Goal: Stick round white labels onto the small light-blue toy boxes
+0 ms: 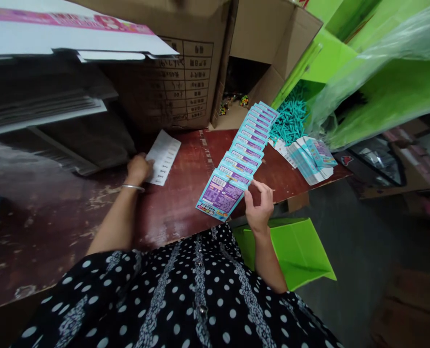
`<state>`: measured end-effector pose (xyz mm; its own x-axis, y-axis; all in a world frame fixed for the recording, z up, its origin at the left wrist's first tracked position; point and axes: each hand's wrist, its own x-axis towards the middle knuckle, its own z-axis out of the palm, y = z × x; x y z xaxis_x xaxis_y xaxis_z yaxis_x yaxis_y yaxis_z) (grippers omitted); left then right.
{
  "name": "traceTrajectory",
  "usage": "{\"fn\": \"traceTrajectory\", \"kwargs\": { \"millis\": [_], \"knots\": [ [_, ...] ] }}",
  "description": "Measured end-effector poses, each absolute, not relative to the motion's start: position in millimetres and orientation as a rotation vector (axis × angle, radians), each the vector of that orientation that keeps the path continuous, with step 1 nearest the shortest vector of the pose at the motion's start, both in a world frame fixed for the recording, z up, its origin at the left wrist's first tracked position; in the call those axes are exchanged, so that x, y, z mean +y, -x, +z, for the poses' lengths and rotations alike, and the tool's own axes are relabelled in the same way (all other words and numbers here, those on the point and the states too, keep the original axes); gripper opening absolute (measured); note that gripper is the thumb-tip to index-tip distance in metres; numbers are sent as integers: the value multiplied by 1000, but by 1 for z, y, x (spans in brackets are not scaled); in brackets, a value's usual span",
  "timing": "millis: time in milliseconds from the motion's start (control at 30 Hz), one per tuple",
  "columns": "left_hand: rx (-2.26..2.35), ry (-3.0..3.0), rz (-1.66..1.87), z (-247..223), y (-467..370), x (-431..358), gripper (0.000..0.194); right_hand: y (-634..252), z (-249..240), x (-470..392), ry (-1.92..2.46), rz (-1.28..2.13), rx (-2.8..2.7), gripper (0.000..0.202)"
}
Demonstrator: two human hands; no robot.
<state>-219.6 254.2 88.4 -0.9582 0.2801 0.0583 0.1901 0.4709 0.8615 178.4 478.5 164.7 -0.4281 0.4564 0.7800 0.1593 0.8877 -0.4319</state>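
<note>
**Busy at one big red-brown table**

One tall brown box stands at the back, with writing on its side. Right next to it is one open brown box. One stack of folded boxes is on my left. One bright green box is below the table edge, just past my right arm.

One long row of flat blue and purple packs lies on the table in front of me. Each overlaps the next. I count about ten, but the far ones are too squashed together to be sure. One pile of tiny teal sticks is behind, too many to count. One bundle of blue and white cards sits near it. One white sheet lies on the left.

My right hand is bent up, thumb and pointer finger curved at the side of the near packs. I can't tell if they pinch one. My left hand reaches forward with curled fingers at the sheet's edge. I can't tell if they grip it. One shiny bracelet is on that wrist.
</note>
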Motion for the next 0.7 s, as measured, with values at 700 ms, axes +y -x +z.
{"fn": "traceTrajectory", "kwargs": {
  "millis": [700],
  "knots": [
    [1546, -302, 2503, 102, -45, 217, 60, -134, 155, 362, 506, 2078, -1908, 66]
  ]
}}
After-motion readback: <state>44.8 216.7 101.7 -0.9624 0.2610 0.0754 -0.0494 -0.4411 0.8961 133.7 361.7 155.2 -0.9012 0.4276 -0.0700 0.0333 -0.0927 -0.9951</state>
